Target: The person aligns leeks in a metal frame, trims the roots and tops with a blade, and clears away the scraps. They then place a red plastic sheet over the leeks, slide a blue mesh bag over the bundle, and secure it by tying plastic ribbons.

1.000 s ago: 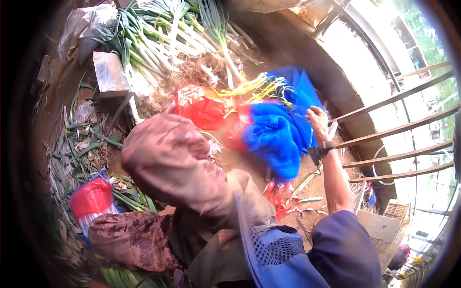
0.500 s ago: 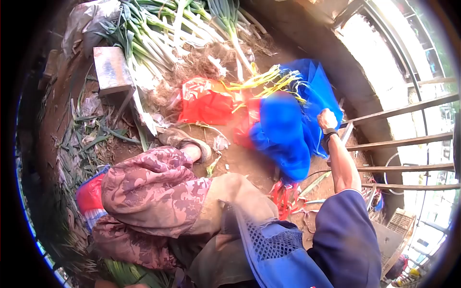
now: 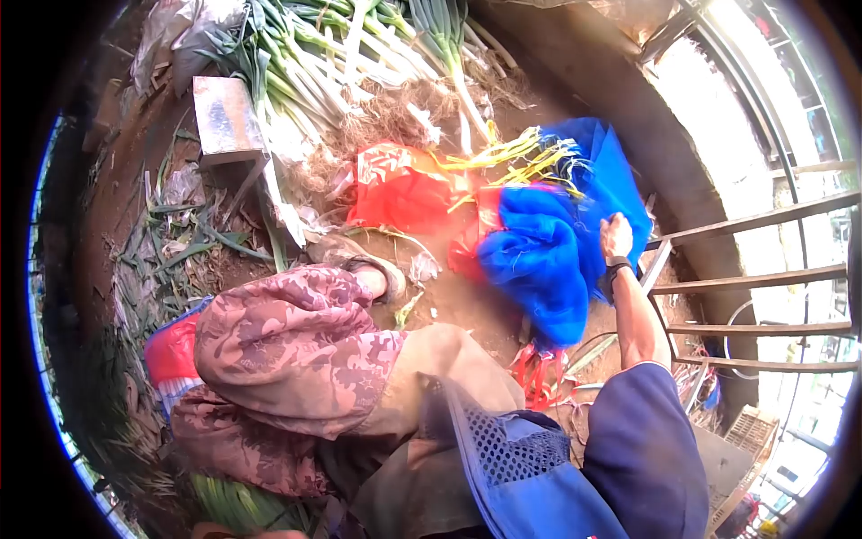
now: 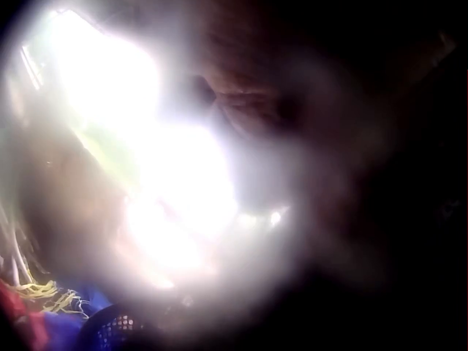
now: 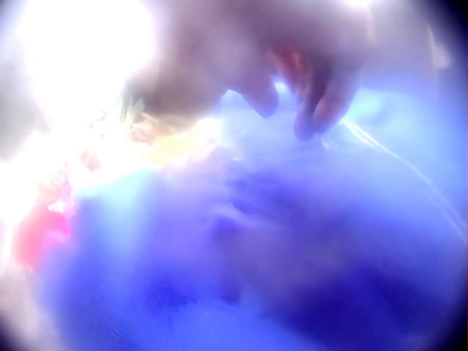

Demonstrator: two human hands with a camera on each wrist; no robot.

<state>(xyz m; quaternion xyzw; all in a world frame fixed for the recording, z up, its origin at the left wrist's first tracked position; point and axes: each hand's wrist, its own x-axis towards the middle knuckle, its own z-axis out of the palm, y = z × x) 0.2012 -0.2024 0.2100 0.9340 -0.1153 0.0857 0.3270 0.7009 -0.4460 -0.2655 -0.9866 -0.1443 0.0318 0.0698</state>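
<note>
Over the crumpled blue mesh cloth (image 3: 543, 256) on the ground, my right hand (image 3: 617, 236) reaches out at the end of a stretched arm. In the right wrist view its curled fingertips (image 5: 311, 124) pinch the top of the blue mesh. Red plastic bags (image 3: 404, 189) lie against the cloth's left side, and yellow strips of twine (image 3: 539, 157) cross its far edge. My left hand is out of the head view. The left wrist view is mostly glare and darkness; a dim, wrinkled patch of the left hand (image 4: 245, 99) shows there, its fingers hidden.
A heap of leeks (image 3: 332, 72) with bushy roots lies at the far side, beside a metal-topped stand (image 3: 226, 117). Leaf scraps (image 3: 166, 251) litter the left. Wooden rails (image 3: 763, 216) stand at right. Red ribbons (image 3: 539, 373) lie near my knee.
The head view has shifted, and my raised leg has come down to the left, uncovering a foot on the ground. My right hand has stayed at the blue mesh, which has shifted under it.
</note>
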